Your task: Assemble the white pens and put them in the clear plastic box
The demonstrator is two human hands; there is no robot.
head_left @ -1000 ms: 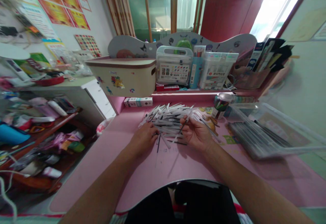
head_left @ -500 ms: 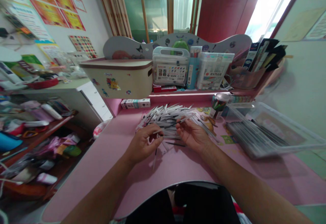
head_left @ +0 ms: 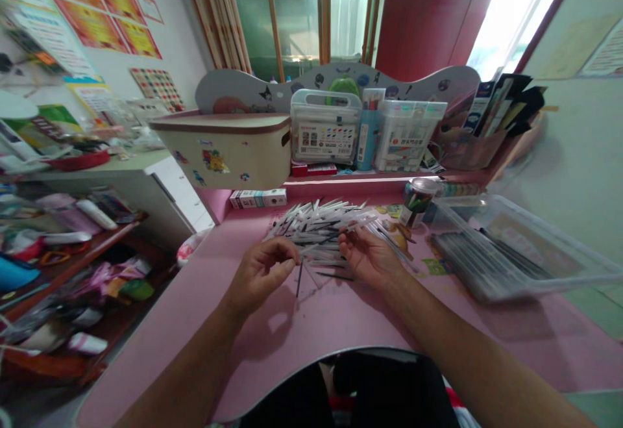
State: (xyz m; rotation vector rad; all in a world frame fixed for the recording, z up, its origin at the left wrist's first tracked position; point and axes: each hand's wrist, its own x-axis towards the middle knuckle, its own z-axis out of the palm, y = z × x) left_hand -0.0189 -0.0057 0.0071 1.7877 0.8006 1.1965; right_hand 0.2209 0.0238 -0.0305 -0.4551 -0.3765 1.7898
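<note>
A heap of thin white and black sticks that look like pen refills (head_left: 311, 225) lies on the pink desk (head_left: 316, 324). My left hand (head_left: 263, 275) is at the near left of the heap, thumb and forefinger pinched together. From its fingertips a dark refill (head_left: 299, 282) points down toward the desk. Over the heap's right side, my right hand (head_left: 372, 256) is turned partly palm up, its fingers curled around a few clear and white refills (head_left: 359, 224). One black refill (head_left: 335, 276) lies loose between the hands.
To the right stands a clear plastic box (head_left: 564, 278) with dark sticks in it, beside a clear jar (head_left: 418, 201). A cream bin (head_left: 224, 155), marker cases (head_left: 325, 130) and a pen holder (head_left: 470, 145) line the back shelf. A small carton (head_left: 259, 198) lies below.
My left hand has shifted left, away from my right hand, and its fingers have drawn together. The dark refill below it shows more fully. My right hand has hardly moved.
</note>
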